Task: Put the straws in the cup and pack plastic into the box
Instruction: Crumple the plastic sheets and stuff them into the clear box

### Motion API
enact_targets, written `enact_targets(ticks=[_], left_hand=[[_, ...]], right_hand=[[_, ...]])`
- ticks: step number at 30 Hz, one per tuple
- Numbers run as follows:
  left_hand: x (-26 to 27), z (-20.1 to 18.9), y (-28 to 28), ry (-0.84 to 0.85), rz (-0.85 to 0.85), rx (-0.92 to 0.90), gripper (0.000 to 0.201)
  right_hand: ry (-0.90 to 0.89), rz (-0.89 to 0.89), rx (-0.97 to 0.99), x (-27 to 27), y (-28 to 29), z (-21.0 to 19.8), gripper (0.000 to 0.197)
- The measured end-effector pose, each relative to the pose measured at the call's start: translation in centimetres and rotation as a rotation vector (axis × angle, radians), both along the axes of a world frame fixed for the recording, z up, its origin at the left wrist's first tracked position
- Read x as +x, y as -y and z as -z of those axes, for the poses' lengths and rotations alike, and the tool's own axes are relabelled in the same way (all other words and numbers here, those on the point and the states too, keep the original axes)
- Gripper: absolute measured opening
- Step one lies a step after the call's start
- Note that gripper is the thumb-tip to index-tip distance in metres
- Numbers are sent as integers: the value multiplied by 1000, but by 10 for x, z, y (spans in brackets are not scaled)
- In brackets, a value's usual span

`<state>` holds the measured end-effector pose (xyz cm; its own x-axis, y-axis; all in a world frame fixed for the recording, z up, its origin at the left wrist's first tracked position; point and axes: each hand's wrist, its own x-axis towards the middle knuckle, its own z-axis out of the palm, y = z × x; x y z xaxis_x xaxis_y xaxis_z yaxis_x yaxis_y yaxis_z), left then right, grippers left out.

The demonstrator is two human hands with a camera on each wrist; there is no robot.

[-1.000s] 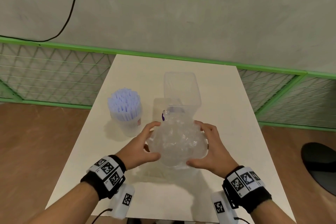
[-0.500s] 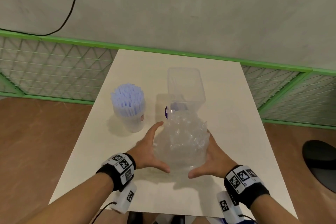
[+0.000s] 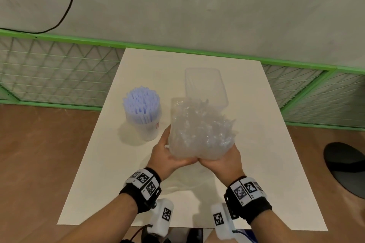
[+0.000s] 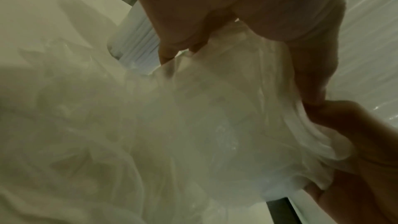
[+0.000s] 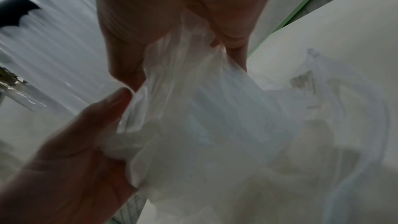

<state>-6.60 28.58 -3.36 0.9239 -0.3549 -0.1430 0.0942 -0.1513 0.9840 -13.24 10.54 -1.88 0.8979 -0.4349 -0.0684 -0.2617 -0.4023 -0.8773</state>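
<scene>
Item: crumpled clear plastic (image 3: 199,130) — one loose, springy bundle, cupped from below between both hands above the near middle of the white surface (image 3: 272,144). Left hand (image 3: 167,156) supports the bundle's left and underside; right hand (image 3: 223,162) supports the right and underside; the heels of the two hands meet under it, so the bulk sits in a cradle rather than a pinch, presumably because film this slack would spill out of any one-handed hold. Fingers: in the left wrist view the left fingers (image 4: 172,47) curl into the film's folds; in the right wrist view the right fingers (image 5: 232,40) likewise bunch a gathered fold — both sets clamped on the plastic, neither spread. Item: clear box (image 3: 205,87), open-topped, standing just beyond the bundle on the far side, its near edge hidden behind the plastic; judged to be the receiving container, placed straight ahead so the load need only travel forward and down. Item: cup (image 3: 147,126), left of the hands, upright, filled with pale blue straws (image 3: 141,102) standing on end — that half of the task looks complete. Remaining: plastic not yet in the box. A thinner sheet of film appears to lie on the surface beneath the hands; its extent is unclear.
</scene>
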Motion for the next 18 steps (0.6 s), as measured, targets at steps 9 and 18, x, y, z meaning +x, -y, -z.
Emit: enact_targets(ticks=[9, 18], left_hand=[[12, 21, -10, -15, 113, 21, 89], [13, 43, -1, -210, 34, -11, 94]], right_hand=[[-3, 42, 73, 6, -13, 15, 81], [-118, -27, 135, 7, -3, 43, 94]])
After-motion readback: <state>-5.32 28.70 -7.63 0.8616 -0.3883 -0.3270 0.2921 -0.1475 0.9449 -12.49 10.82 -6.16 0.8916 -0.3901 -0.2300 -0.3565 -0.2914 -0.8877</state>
